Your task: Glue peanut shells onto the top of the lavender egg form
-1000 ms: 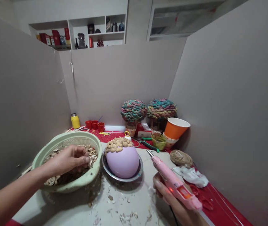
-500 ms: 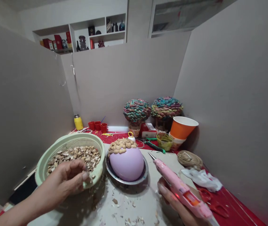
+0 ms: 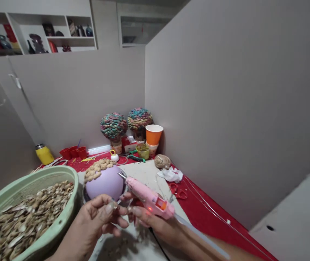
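Observation:
My right hand (image 3: 149,217) grips a pink hot glue gun (image 3: 146,194) with a metal nozzle and a small red light. Its nozzle points up and left, in front of the purple balloon. My left hand (image 3: 100,217) is closed in a pinch, its fingertips meeting those of my right hand; whatever small piece is between them is too unclear to name. Behind the hands, the purple balloon (image 3: 103,186) rests in a metal bowl, its upper left covered with peanut shells (image 3: 100,168). At left, a green colander (image 3: 73,188) holds many loose shells (image 3: 35,214).
Two colourful shell-covered trees (image 3: 113,126) stand at the back, near an orange paper cup (image 3: 154,136). A twine ball (image 3: 162,161), white tissue (image 3: 171,174) and red scissors (image 3: 177,191) lie to the right. Red cups (image 3: 73,152) and a yellow bottle (image 3: 44,154) stand back left. Grey partitions (image 3: 212,108) enclose the table.
My left hand has moved from over the colander to meet my right hand. The glue gun has come in near the balloon. The view has turned to the right.

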Demonstrator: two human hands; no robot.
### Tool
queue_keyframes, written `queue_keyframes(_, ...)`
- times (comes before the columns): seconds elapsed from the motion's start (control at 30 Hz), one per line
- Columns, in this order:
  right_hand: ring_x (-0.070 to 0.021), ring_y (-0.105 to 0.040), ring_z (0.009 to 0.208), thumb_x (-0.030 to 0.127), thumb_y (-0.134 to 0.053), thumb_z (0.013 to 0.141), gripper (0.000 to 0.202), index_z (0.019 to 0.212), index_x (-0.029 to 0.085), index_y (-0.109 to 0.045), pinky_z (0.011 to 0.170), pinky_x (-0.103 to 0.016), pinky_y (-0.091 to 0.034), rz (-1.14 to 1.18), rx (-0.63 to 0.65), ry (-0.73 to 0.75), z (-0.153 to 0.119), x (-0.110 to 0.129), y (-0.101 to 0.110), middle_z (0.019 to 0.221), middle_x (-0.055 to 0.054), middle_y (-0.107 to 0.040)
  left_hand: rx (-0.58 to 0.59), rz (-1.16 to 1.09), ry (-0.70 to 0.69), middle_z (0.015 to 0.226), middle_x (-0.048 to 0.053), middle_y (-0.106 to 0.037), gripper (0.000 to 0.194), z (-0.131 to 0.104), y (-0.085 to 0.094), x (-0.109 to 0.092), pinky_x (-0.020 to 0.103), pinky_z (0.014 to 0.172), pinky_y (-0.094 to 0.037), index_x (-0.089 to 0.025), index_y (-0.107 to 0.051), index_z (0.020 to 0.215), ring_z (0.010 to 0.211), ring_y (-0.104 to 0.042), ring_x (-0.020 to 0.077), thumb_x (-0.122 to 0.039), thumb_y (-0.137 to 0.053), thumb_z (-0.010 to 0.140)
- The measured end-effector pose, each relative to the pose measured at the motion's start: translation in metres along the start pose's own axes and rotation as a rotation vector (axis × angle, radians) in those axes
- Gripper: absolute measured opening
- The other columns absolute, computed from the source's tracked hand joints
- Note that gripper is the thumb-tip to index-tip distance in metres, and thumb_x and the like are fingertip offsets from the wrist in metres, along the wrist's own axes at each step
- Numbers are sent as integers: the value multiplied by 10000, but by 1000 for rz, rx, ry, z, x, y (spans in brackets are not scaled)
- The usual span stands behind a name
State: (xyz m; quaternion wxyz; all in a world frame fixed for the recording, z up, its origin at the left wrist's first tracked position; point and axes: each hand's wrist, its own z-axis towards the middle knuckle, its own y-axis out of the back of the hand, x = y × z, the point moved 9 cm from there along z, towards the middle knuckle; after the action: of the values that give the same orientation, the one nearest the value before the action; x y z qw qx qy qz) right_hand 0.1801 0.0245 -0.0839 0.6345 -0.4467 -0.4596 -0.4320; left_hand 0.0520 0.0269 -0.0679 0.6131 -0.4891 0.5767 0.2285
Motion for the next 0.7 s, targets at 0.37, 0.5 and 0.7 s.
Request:
queue_keyframes(0.37,-126,-525,611,602,-770,675,458,689,168,-622,620,-256,-452,38,-60,-8,7,21,4,631,26,-554,-69,-44,-45,860,81,-768,226,18,0,13,243,611,-548,-155,-662,842,703,-700,162,-340,-774,779)
queue_keyframes(0.5,-132,-530,618,644,-771,644,501,694,173,-606,612,-265,-454,25,-88,-48,3,21,2,649,19,-562,-114,-6,-87,807,66,-771,292,13,3,11,265,633,-556,-169,-652,827,704,-710,182,-410,-792,739)
queue_keyframes(0.7,-145,-531,640,671,-734,677,508,700,177,-617,623,-273,-440,-35,-76,-25,-3,15,-2,675,-3,-581,-156,139,-192,779,52,-791,290,3,4,4,294,697,-573,-199,-637,860,717,-729,203,-445,-757,764)
